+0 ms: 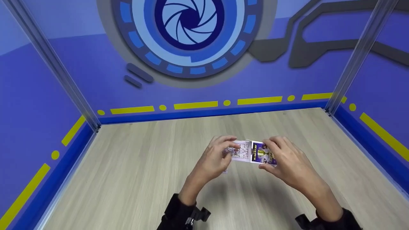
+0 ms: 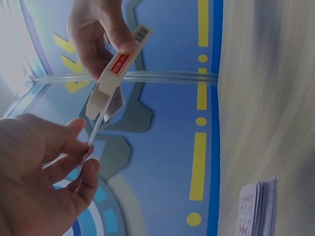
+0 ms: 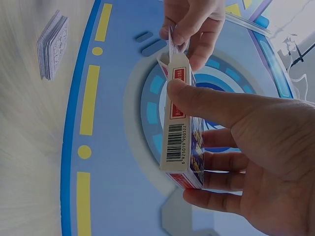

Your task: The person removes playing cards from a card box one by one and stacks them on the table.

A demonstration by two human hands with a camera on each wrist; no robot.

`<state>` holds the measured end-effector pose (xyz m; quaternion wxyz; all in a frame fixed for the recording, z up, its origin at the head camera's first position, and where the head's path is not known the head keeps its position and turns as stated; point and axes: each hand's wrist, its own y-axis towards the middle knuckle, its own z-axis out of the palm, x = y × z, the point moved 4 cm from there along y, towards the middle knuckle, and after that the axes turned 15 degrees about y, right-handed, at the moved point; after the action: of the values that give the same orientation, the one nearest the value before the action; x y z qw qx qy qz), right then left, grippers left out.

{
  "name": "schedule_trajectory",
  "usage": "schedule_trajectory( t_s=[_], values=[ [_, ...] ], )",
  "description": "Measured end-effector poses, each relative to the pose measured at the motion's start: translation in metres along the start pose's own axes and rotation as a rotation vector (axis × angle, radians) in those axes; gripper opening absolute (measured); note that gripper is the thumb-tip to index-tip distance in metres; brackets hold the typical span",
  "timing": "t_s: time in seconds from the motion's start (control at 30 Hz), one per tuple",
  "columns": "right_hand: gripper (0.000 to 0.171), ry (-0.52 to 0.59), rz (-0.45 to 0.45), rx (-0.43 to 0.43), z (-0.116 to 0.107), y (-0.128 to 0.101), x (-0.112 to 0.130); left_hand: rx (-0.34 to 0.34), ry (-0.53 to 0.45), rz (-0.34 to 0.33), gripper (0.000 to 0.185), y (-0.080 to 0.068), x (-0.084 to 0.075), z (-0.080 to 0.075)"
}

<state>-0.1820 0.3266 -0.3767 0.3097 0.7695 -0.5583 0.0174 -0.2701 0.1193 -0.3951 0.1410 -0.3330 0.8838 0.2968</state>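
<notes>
My right hand (image 1: 292, 161) grips a small purple-and-white playing-card box (image 1: 259, 153), with the thumb on its narrow barcoded side and the fingers along the opposite side. The open end of the box faces my left hand (image 1: 212, 158). Between thumb and fingers, that hand pinches a thin bunch of playing cards (image 1: 242, 150) with patterned backs. The cards reach up to the box's open end; whether their edge is inside, I cannot tell. A stack of playing cards (image 2: 253, 211) lies on the table below, mostly hidden by the left hand in the head view.
The wood-grain table (image 1: 137, 179) is bounded by blue printed panels (image 1: 80, 70) at the back and both sides. Clear posts (image 1: 351, 54) stand in the corners. Both wrists wear black straps with small cameras.
</notes>
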Motion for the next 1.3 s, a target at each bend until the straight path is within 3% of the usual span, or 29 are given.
schedule_trajectory(
  t_s=[0.1, 0.2, 0.43, 0.93, 1.3],
  values=[
    [0.069, 0.002, 0.003, 0.0, 0.0, 0.0, 0.0, 0.062, 0.106, 0.026, 0.026, -0.001, 0.001, 0.001],
    [0.07, 0.003, 0.005, 0.002, 0.001, -0.001, 0.0, 0.09, 0.186, 0.05, 0.037, -0.001, 0.0, 0.004],
    [0.071, -0.001, 0.016, 0.0, 0.001, -0.002, 0.001, 0.023, 0.307, 0.117, 0.039, -0.001, 0.001, 0.004],
    [0.069, -0.017, 0.034, -0.003, -0.006, -0.002, -0.004, 0.008, 0.247, 0.058, 0.023, 0.0, 0.022, -0.013],
    [0.068, -0.012, 0.046, -0.011, -0.011, -0.004, -0.008, 0.088, 0.221, -0.048, 0.019, 0.001, 0.044, 0.0]
  ],
)
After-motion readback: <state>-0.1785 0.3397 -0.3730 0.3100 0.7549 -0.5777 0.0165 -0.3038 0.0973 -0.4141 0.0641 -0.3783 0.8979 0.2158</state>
